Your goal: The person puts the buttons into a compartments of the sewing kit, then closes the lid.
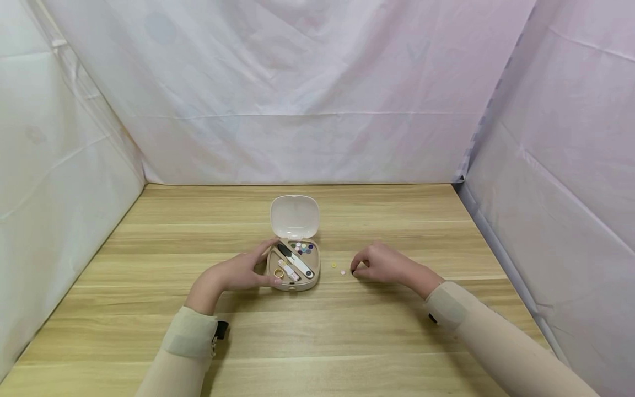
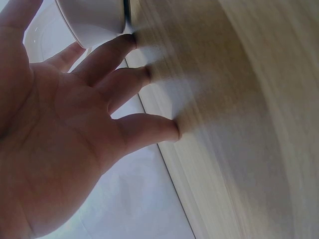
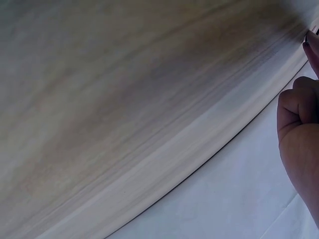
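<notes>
A small beige sewing box [image 1: 317,270] stands with its pale lid [image 1: 295,216] raised. My left hand [image 1: 233,273] holds its left side, thumb at the front corner and index finger at the back. In the left wrist view, the other fingers [image 2: 159,127] stretch down to the table. Inside lie several coloured buttons [image 1: 303,248], a long black-and-white tool [image 1: 300,264], a short white patterned piece [image 1: 288,270] and a gold ring [image 1: 279,269]. To the box's right, my right hand [image 1: 384,263] pinches a small dark button [image 1: 353,271] at the tabletop.
Between the box and my right hand, a yellow button [image 1: 333,265] and a pink button [image 1: 343,273] lie on the wooden table [image 1: 307,342]. White cloth [image 1: 297,138] hangs behind the table's far edge, with more cloth at both sides.
</notes>
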{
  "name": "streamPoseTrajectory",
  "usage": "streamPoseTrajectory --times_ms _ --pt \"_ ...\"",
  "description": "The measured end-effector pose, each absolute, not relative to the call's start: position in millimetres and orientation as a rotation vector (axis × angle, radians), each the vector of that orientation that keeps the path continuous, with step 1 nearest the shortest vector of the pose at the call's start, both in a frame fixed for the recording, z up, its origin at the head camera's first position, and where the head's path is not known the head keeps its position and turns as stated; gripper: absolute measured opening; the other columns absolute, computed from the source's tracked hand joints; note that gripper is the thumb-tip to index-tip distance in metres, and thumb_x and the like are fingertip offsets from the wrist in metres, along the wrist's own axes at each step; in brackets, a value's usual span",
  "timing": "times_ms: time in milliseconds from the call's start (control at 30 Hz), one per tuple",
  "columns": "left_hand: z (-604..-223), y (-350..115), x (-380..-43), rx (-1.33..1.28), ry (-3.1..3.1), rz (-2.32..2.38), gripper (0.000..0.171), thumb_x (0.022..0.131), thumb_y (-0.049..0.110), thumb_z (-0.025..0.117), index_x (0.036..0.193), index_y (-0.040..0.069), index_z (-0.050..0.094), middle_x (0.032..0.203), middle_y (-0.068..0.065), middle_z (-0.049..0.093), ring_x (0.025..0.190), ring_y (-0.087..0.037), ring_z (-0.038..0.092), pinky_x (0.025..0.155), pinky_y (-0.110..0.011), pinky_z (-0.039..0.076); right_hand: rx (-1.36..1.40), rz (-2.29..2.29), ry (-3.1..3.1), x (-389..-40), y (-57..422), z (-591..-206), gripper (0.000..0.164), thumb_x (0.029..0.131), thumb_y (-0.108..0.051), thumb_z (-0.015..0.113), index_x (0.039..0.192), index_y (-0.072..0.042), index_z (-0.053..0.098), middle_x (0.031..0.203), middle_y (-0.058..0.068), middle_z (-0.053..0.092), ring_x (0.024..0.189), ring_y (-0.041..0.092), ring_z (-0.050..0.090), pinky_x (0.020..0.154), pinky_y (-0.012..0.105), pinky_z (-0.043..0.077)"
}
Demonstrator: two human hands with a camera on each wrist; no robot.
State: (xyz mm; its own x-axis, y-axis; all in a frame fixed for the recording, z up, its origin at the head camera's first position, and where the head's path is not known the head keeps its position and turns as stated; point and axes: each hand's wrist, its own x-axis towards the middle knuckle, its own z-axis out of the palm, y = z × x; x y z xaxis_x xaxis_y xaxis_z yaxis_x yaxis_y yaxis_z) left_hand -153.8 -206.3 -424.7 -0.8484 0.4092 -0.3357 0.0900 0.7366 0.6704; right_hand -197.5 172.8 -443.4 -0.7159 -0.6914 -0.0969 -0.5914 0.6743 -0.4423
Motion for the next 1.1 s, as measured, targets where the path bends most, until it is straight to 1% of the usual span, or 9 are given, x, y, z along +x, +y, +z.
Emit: streamPoseTrajectory --times_ms 167,267,333,500,600,700,833,933,1100 --pt "-424 -206 -153 0.374 2.461 0.928 0.110 0.089 0.053 0.084 0.172 0.032 0.014 0.167 -0.027 0.041 0.157 -0.051 0.034 0.127 -0.072 0.027 -1.100 -0.552 2.644 -197 173 -444 0.008 0.096 -0.018 0.079 0.101 -0.016 0.085 0.067 -0.012 0.065 0.054 -0.001 0.038 0.053 0.017 0.038" --pt "-424 -206 -153 0.389 2.465 0.922 0.110 0.090 0.052 0.083 0.172 0.031 0.013 0.166 -0.028 0.041 0.156 -0.053 0.035 0.125 -0.074 0.028 -1.103 -0.561 2.646 -197 173 -444 0.006 0.096 -0.017 0.079 0.098 -0.016 0.084 0.063 -0.012 0.060 0.054 -0.001 0.037 0.052 0.017 0.037" --pt "-423 -206 -153 0.378 2.464 0.922 0.110 0.089 0.052 0.084 0.172 0.032 0.014 0.166 -0.027 0.041 0.156 -0.052 0.035 0.126 -0.073 0.028 -1.092 -0.572 2.644 -197 174 -444 0.004 0.096 -0.017 0.079 0.096 -0.017 0.083 0.061 -0.012 0.055 0.053 -0.001 0.037 0.051 0.017 0.036" --pt "-423 -206 -153 0.370 2.460 0.924 0.110 0.089 0.053 0.083 0.172 0.032 0.014 0.166 -0.028 0.041 0.156 -0.052 0.035 0.126 -0.072 0.028 -0.989 -0.629 2.624 -197 172 -443 0.005 0.097 -0.018 0.077 0.095 -0.019 0.082 0.059 -0.012 0.048 0.053 0.000 0.035 0.051 0.018 0.032" --pt "-423 -206 -153 0.371 2.461 0.922 0.109 0.090 0.053 0.083 0.172 0.032 0.014 0.166 -0.028 0.041 0.156 -0.052 0.035 0.126 -0.073 0.028 -0.972 -0.658 2.627 -199 171 -440 0.005 0.097 -0.017 0.077 0.096 -0.017 0.083 0.060 -0.011 0.051 0.053 0.001 0.036 0.051 0.018 0.033" --pt "-422 -206 -153 0.358 2.458 0.929 0.109 0.089 0.053 0.083 0.172 0.033 0.014 0.167 -0.027 0.041 0.157 -0.051 0.034 0.127 -0.072 0.027 -0.996 -0.681 2.633 -201 169 -438 0.005 0.097 -0.015 0.078 0.097 -0.015 0.083 0.063 -0.008 0.059 0.054 0.001 0.039 0.051 0.018 0.036" --pt "-422 -205 -152 0.361 2.460 0.927 0.110 0.089 0.053 0.084 0.172 0.032 0.014 0.167 -0.027 0.041 0.157 -0.051 0.034 0.127 -0.072 0.027 -1.049 -0.708 2.632 -204 166 -435 0.006 0.097 -0.014 0.078 0.098 -0.013 0.083 0.072 -0.006 0.070 0.055 -0.001 0.042 0.052 0.017 0.039" --pt "-422 -205 -152 0.360 2.460 0.922 0.110 0.089 0.052 0.084 0.172 0.032 0.015 0.167 -0.027 0.040 0.157 -0.051 0.033 0.127 -0.072 0.026 -1.104 -0.722 2.636 -207 162 -433 0.006 0.097 -0.013 0.078 0.098 -0.012 0.084 0.077 -0.003 0.076 0.056 -0.003 0.044 0.053 0.017 0.042" --pt "-423 -205 -152 0.361 2.467 0.912 0.110 0.089 0.053 0.084 0.172 0.032 0.014 0.168 -0.026 0.040 0.157 -0.051 0.034 0.127 -0.072 0.027 -1.140 -0.731 2.631 -212 155 -427 0.008 0.098 -0.015 0.077 0.100 -0.011 0.084 0.078 0.001 0.078 0.056 -0.002 0.045 0.054 0.018 0.043"
